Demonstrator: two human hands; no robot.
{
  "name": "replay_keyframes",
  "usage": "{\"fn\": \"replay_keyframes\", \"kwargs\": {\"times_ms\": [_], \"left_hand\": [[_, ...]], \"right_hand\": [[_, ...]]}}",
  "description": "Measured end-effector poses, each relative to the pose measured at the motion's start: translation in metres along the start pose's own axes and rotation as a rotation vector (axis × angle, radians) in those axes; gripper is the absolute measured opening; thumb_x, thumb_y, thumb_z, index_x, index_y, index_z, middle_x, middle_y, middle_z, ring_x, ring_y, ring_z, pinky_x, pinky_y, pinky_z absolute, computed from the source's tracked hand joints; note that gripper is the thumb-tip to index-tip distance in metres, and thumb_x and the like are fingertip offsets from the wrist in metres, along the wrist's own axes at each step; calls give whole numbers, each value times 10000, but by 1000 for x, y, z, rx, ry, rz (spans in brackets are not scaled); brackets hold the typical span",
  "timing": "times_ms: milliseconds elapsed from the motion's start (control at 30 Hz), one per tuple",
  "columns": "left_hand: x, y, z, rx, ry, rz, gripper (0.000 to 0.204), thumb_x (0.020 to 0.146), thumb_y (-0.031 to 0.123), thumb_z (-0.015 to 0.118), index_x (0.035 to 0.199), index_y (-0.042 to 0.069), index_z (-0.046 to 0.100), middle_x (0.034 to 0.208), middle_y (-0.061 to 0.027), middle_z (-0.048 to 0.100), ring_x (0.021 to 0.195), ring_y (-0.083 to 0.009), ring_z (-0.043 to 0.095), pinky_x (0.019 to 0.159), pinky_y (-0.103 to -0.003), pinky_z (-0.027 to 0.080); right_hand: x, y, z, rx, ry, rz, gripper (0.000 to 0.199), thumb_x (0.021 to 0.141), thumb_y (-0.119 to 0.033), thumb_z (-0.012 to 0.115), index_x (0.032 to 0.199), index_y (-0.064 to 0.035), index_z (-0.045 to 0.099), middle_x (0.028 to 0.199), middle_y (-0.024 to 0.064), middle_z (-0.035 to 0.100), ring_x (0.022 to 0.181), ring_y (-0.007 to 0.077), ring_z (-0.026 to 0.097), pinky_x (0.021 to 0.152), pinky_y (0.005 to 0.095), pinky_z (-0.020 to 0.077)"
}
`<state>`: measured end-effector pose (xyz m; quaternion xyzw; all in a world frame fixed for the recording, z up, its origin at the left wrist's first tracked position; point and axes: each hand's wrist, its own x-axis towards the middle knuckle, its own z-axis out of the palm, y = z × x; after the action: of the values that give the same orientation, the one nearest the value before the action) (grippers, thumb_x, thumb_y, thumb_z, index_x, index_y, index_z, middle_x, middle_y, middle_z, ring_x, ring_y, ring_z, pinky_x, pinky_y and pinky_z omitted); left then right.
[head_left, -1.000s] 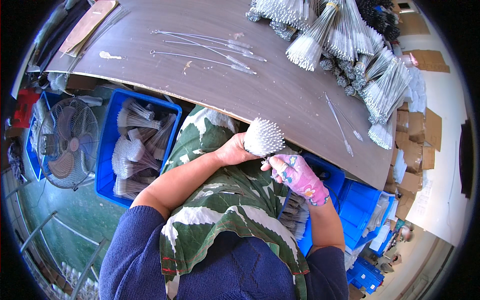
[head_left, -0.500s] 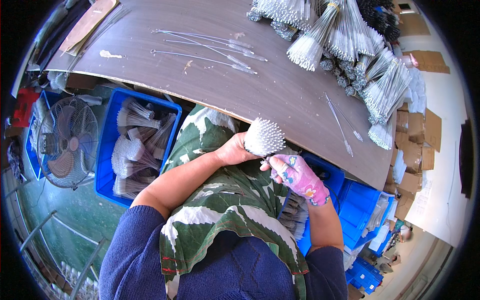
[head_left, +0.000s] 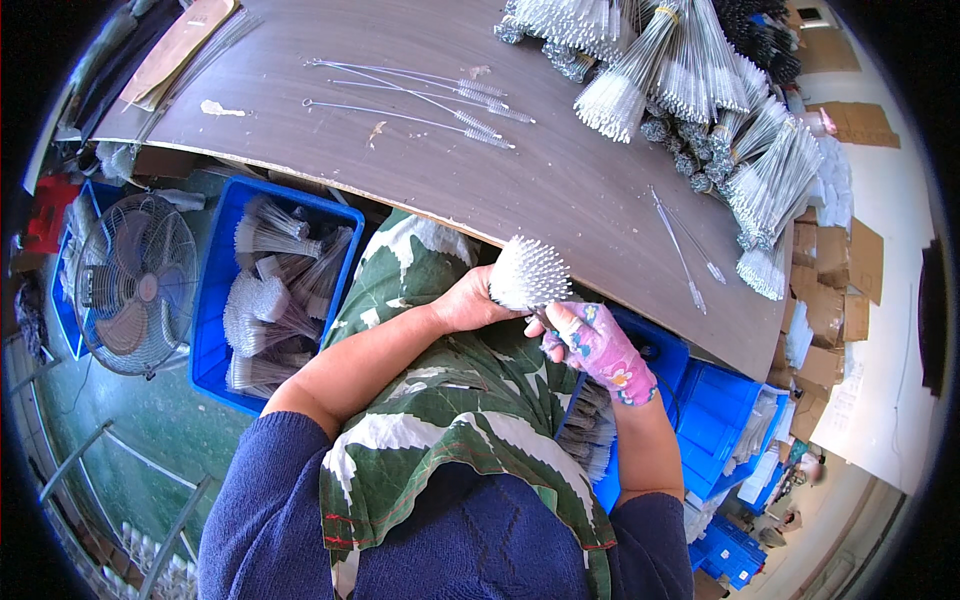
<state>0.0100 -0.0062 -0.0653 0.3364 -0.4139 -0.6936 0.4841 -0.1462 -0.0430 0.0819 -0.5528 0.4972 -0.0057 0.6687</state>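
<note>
My left hand [head_left: 468, 303] is wrapped around the bundle [head_left: 529, 273] of white-tipped brushes, closed on it just below the heads. The bundle sits over my lap, at the near edge of the tabletop [head_left: 560, 190], to the right of my left palm and ahead and to the left of my right hand [head_left: 598, 348]. Its heads face up towards me; the stems are mostly hidden, so I judge that its long axis runs down and away beneath my grip. The left hand is nearer, being on it; the right is just beside its lower right side.

My left forearm slants in across the apron [head_left: 450, 370], knuckles outward. My right forearm rises steeply, the gloved hand tipped leftward, thumb and fingers bent in close together; I cannot tell whether they pinch anything or touch the bundle.
</note>
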Motion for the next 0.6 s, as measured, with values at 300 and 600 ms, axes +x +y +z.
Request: {"fn": "replay_keyframes", "kwargs": {"times_ms": [300,600], "left_hand": [[0,-2,-2,-4,-27,-32,277,764,67,699,1026,53,611,981,-11,641,934,-95,568,863,-282,446],[1,-14,5,2,54,92,320,756,63,701,1054,53,585,1007,-26,635,953,-109,572,865,-290,446]], "right_hand": [[2,0,-2,5,-43,43,409,937,-366,421,847,-28,633,598,-32,518,494,20,421,448,168,315],[-9,-1,-2,-394,135,-176,286,885,-248,512,829,2,640,631,36,571,570,99,515,553,252,413]]}}
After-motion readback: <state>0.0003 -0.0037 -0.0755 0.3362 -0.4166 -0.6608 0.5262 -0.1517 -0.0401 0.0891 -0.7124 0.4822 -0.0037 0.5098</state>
